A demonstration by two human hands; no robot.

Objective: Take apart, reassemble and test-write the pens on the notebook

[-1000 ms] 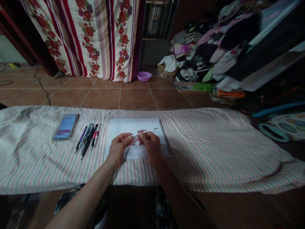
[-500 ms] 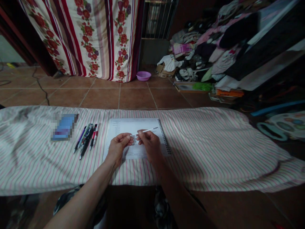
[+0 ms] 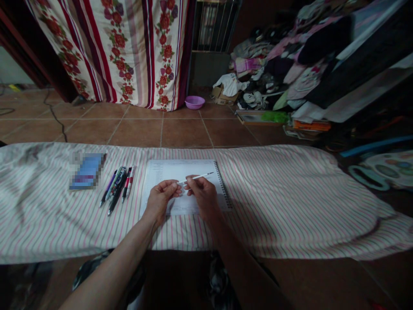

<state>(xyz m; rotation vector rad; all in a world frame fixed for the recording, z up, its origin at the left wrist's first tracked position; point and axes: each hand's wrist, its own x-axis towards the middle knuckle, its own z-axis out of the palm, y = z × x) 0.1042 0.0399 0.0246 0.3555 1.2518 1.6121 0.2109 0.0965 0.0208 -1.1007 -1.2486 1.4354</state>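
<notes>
A thin white pen [image 3: 202, 175] with a dark tip is pinched between the fingers of my right hand [image 3: 204, 193]. Its dark tip points to the right. The fingertips of my left hand [image 3: 161, 193] are closed on the pen's other end. Both hands are just over a spiral-bound notebook [image 3: 190, 164], which lies with a pale page up and its coil along the right side. Left of the notebook, several pens [image 3: 116, 189] lie in a bunch, with a red and white pen [image 3: 127, 185] at their right edge.
A striped cloth [image 3: 284, 198] covers the low surface under the notebook. At the left lies a blurred-out blue rectangular item [image 3: 87, 171]. Beyond, on the tiled floor [image 3: 142, 125], are a purple basin [image 3: 194, 102], a floral curtain [image 3: 138, 56] and a heap of clothes [image 3: 277, 69].
</notes>
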